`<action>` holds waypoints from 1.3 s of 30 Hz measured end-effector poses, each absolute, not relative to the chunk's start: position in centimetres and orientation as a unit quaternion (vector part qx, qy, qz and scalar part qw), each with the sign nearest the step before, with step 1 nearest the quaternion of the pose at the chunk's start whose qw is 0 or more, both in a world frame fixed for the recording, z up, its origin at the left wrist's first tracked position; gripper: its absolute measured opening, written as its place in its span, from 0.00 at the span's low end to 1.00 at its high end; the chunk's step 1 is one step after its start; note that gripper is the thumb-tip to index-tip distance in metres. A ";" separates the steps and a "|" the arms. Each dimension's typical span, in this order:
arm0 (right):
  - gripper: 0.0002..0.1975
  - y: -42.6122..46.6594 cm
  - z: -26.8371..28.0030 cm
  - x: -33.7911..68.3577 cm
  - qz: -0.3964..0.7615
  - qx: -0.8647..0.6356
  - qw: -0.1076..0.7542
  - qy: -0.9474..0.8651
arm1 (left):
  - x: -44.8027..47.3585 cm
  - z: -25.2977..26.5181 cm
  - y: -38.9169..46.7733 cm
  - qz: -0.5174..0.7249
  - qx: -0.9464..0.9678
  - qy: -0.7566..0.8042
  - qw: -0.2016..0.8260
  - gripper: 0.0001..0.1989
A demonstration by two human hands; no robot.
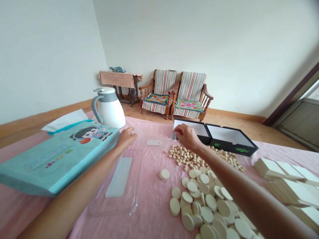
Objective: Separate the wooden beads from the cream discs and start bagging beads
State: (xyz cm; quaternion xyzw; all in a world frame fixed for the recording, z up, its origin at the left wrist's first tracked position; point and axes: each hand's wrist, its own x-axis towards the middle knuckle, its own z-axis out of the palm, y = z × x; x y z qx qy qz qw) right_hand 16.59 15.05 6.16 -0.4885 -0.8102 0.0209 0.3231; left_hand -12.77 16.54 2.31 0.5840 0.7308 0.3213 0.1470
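Note:
A clear plastic box [155, 127] with a white label stands at the back of the pink cloth, between my hands. My right hand [188, 135] is closed, its fingertips pinching the box's right edge. By the left edge, my left hand [127, 136] is open, with fingers stretched toward the box; whether they touch it is unclear. Nearer me lies a second clear plastic piece [136, 186], like a lid, with a larger white label. Small wooden pieces [184, 156] are heaped below my right hand. Round wooden discs [206, 202] form a pile in front, and a few [164, 174] lie apart.
A turquoise tissue pack [59, 156] and a white jug [112, 111] stand at left. Two black open boxes [231, 139] sit at back right, stacks of flat wooden squares [286, 172] at right. Beyond the table are two wooden chairs [190, 93] and a cloth-covered stand [119, 79].

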 end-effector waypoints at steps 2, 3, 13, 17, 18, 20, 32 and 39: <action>0.09 14.2 6.0 17.7 0.006 -0.520 0.265 -0.812 | -12.8 2.2 16.7 0.310 0.593 0.729 0.144 0.26; 0.10 13.9 5.8 18.1 0.006 -0.532 0.223 -0.817 | -12.8 2.1 16.7 0.305 0.596 0.730 0.137 0.26; 0.08 12.0 1.8 18.1 0.017 -0.524 0.039 -0.851 | -10.9 3.3 10.1 0.488 0.648 0.584 -0.033 0.27; 0.07 12.1 1.1 18.3 0.000 -0.528 0.026 -0.849 | -8.9 3.3 5.6 0.469 0.710 0.525 0.017 0.19; 0.07 12.1 1.0 18.3 -0.003 -0.529 0.024 -0.849 | -8.5 3.1 4.6 0.456 0.725 0.515 0.028 0.18; 0.09 11.9 0.9 18.3 -0.009 -0.528 0.019 -0.849 | -8.0 2.5 3.1 0.434 0.750 0.497 0.041 0.15; 0.09 12.3 4.4 19.3 -0.021 -0.552 0.162 -0.818 | -8.3 0.1 1.9 0.392 0.805 0.444 0.026 0.12; 0.09 15.4 6.2 15.3 0.051 -0.492 0.318 -0.809 | -8.1 0.1 1.4 0.350 0.853 0.388 0.009 0.11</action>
